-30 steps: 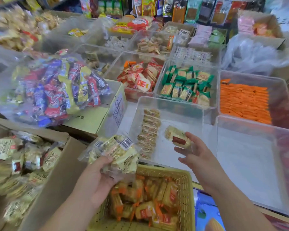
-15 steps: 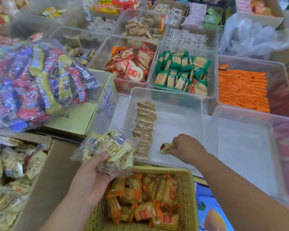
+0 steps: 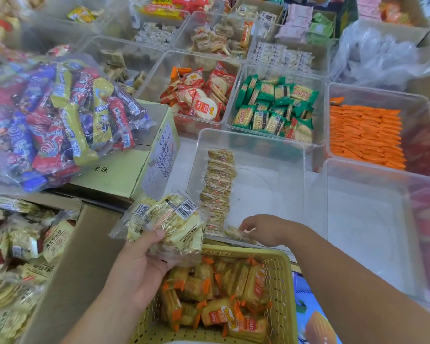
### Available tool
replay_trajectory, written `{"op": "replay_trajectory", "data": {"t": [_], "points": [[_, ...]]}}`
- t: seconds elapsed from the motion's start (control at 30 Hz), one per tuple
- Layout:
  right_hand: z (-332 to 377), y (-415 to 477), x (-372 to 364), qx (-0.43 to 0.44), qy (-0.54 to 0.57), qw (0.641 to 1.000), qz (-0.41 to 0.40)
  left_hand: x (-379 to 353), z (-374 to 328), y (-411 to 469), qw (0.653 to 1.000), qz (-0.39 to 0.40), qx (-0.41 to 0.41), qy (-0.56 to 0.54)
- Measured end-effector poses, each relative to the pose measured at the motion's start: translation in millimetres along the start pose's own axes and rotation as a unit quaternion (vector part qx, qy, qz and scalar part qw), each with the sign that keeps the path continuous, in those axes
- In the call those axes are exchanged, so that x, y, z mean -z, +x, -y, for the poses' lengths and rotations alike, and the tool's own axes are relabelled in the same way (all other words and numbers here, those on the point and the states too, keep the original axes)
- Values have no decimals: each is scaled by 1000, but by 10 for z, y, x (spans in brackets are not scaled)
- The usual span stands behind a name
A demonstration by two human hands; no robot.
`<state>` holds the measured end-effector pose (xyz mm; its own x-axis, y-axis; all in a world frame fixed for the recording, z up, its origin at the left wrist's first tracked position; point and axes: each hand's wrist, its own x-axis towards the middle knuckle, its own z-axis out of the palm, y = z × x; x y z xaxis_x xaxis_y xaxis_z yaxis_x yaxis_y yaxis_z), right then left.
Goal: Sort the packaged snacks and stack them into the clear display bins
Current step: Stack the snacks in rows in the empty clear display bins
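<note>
1. Crowded shop counter seen from above: clear display bins of wrapped snacks stand in rows, a cardboard carton [image 3: 114, 175] sits to the left, and a yellow basket [image 3: 281, 281] of orange-trimmed packets is nearest me.
2. My left hand [image 3: 139, 266] grasps a clear bag [image 3: 166, 219] of pale yellow snack packets, held in the air above the basket's far left corner. I cannot make out where the bag's open end lies. If it tips downward or my fingers loosen, I judge that packets could spill into the basket and mix with the wrong kind.
3. My right hand [image 3: 268, 229] reaches into the near end of the clear bin [image 3: 266, 184] in front of me. Its fingertips pinch a single packet [image 3: 233, 231], just beside the bottom of the row of packets [image 3: 219, 184] laid along the bin's left side.
4. That row looks loosely overlapped. A nudge from my knuckles or from the packet could, I think, push it crooked or knock it flat.
5. With slippery wrap and only a fingertip hold, the packet may slide out and land askew, spoiling the start of a second row.
6. My right forearm passes just beside the basket's far right corner. Pulling it back low might catch the rim and jolt the basket.
</note>
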<state>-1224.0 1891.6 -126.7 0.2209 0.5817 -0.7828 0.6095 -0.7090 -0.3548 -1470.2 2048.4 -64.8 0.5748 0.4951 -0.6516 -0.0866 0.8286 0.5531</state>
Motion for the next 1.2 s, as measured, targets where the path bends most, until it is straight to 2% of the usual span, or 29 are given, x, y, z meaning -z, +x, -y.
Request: {"op": "replay_trajectory", "data": {"t": [0.33,0.4,0.47,0.53,0.63,0.73,0.83,1.03,1.13,1.2], "points": [[14,-31,-34,20,-29,999,18,-54,3,-147,1000,1,11,-25],[61,-82,-5,15,-6,999,-30,-77,4,-184,999,7,10,-34],[151,-181,47,19,30,992,-123,-80,6,-206,999,10,9,-29],[302,-362,73,79,108,972,-195,-75,9,-212,1000,-2,6,-29],[552,-724,58,251,233,923,-173,-101,-24,-243,1000,-10,6,-3],[743,-927,-5,336,203,903,-178,-165,-60,-296,997,-8,30,70],[843,-959,-107,324,137,906,-235,-232,-82,-325,991,13,39,126],[799,-915,-307,270,150,887,-344,-231,-82,-306,987,58,39,143],[755,-919,-375,229,219,878,-359,-230,-16,-301,982,75,76,157],[741,-932,-353,192,329,848,-370,-240,22,-269,979,56,79,181]]}}
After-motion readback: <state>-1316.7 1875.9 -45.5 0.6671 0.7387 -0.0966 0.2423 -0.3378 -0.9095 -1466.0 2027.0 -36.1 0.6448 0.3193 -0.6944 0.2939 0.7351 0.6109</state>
